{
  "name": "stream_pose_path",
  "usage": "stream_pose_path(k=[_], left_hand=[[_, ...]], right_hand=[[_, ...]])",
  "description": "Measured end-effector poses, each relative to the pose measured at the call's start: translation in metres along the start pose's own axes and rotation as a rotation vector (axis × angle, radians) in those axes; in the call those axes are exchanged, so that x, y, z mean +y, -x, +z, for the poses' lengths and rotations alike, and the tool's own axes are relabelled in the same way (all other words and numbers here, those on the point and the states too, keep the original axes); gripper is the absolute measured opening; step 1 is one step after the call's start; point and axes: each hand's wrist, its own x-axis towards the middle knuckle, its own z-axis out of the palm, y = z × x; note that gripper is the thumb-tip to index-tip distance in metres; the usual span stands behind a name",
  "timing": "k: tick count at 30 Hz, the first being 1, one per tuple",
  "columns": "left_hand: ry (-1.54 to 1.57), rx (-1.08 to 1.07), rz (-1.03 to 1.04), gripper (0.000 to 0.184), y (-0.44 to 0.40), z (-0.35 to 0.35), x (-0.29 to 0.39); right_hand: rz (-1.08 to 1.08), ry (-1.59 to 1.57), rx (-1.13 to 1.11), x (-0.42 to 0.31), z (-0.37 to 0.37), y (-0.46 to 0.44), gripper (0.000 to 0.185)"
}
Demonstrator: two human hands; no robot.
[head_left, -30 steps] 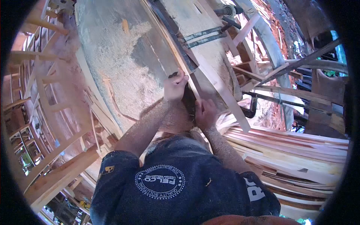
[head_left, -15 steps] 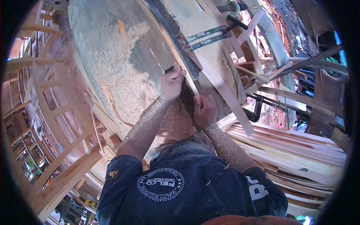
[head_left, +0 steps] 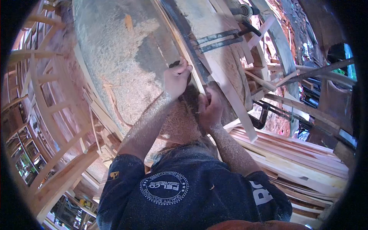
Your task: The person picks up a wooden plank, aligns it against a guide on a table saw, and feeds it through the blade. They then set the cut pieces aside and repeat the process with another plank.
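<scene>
A thin wooden strip (head_left: 180, 42) lies lengthwise on the sawdust-covered worktable (head_left: 111, 57), along a dark straight bar (head_left: 188, 46). My left hand (head_left: 177, 79) is closed around the strip's left side, with fingertips and thumb pinching it. Closer to my body, my right hand (head_left: 211, 109) grips the strip's near end, its fingers curled. Both forearms are dusted with sawdust. Part of the strip's near end is hidden by the right fingers.
A metal clamp (head_left: 220, 40) crosses the table right of the bar. Another black clamp (head_left: 262, 117) hangs at the right edge beside a pale board (head_left: 230, 94). Stacked wooden strips (head_left: 291, 153) lie at right; curved timber framing (head_left: 50, 111) stands at left.
My right hand has shifted slightly forward along with the strip's near end. The left hand keeps its pinch, a little further forward. The whole view has tilted slightly.
</scene>
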Motion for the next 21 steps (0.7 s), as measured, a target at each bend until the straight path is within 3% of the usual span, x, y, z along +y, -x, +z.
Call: stream_pose_path(k=[8, 11, 21], left_hand=[[0.098, -0.024, -0.033, 0.022, -0.019, -0.002, -0.018], [0.016, 0.016, 0.074, 0.017, -0.023, -0.003, -0.012], [0.226, 0.001, -0.133, 0.018, -0.045, -0.007, -0.008]], right_hand=[[0.016, -0.039, -0.019, 0.007, 0.013, -0.01, 0.043], [0.081, -0.08, -0.09, -0.001, 0.009, -0.015, 0.044], [0.007, -0.068, 0.033, -0.018, 0.015, -0.034, 0.059]])
